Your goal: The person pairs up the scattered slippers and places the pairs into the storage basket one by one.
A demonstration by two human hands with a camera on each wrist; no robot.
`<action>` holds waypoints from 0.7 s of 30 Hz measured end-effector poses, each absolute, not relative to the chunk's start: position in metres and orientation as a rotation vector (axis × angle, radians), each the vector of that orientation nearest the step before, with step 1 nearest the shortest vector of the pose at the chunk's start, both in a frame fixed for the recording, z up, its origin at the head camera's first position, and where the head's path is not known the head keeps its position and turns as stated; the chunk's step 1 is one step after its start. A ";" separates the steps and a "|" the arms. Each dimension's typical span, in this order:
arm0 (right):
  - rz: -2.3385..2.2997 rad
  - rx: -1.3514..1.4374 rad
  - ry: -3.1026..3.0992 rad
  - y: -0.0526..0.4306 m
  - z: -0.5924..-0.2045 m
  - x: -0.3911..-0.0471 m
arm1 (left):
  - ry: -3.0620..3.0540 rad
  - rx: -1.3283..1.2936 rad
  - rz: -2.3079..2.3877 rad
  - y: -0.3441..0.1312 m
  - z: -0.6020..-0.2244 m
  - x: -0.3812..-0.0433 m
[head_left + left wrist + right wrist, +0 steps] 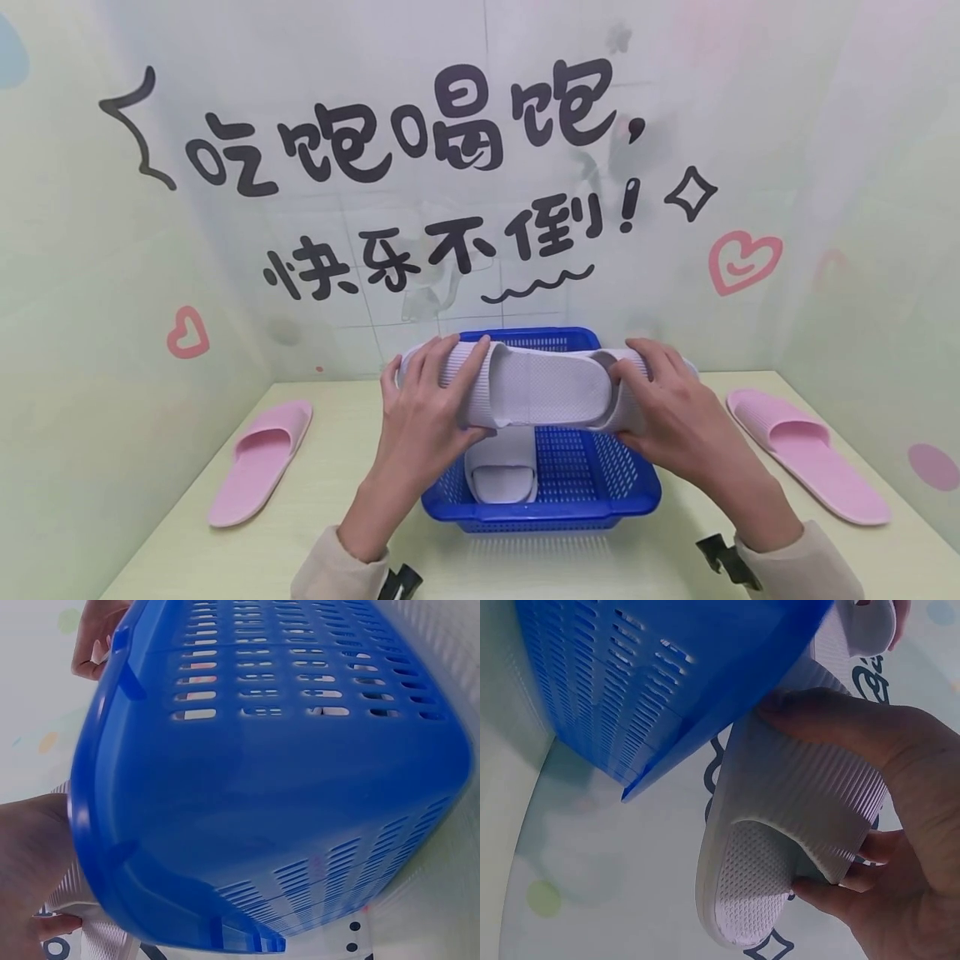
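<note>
"What are the surface and room like, from the left?"

"A pale left wall (90,375) is slanting down to a light wood-toned tabletop (330,475). At lower left a pink slide slipper (252,479) is lying flat. Then the left hand (426,408) is gripping one end of the overlapping lilac slide slippers (551,387), fingers curling over the far edge, thumb below."

"Where are those slippers?"

"They're stretching across the centre of the frame, over a blue perforated plastic basket (570,508). Inside its left part a whitish slide slipper (512,450) is resting. How the held ones are fitting together, I can't tell."

"And rightward?"

"The right hand (671,408) is closing around the other end, thumb and fingers clasping the ribbed strap. Another pink slipper (828,473) is lying at lower right, beside the right wall (877,350)."

"Any writing?"

"Black characters are running across the back wall (420,33): '吃饱喝饱,' (468,117) at upper centre, '快乐不倒!' (459,242) beneath. A red heart (189,333) is showing at left; a four-pointed star (691,193) and a smiling heart (742,265) are sitting at right."
</note>
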State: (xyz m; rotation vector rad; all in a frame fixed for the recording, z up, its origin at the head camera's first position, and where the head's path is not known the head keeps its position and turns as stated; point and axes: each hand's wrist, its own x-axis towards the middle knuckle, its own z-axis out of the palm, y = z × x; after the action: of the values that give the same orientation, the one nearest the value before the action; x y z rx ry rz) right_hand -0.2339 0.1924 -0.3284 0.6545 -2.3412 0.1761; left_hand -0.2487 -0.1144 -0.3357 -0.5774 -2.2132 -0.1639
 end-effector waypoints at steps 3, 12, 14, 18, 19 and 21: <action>0.159 0.646 -2.333 0.192 -0.328 -0.234 | -2.219 -0.585 -0.143 -0.113 -0.336 -0.248; 0.169 0.640 -2.322 0.191 -0.328 -0.233 | -2.246 -0.631 -0.134 -0.113 -0.337 -0.249; 0.167 0.641 -2.316 0.192 -0.328 -0.234 | -2.251 -0.638 -0.131 -0.114 -0.336 -0.250; 0.156 0.641 -2.322 0.192 -0.328 -0.234 | -2.256 -0.634 -0.119 -0.115 -0.335 -0.249; 0.151 0.641 -2.327 0.192 -0.328 -0.234 | -2.255 -0.631 -0.116 -0.115 -0.334 -0.249; 0.144 0.646 -2.329 0.192 -0.328 -0.234 | -2.254 -0.625 -0.109 -0.116 -0.334 -0.247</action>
State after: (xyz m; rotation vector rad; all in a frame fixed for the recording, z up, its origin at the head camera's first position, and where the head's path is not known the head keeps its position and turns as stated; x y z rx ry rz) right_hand -0.2344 0.1916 -0.3279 0.6460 -2.3295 0.1442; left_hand -0.2475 -0.1157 -0.3336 -0.6252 -2.2541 -0.1094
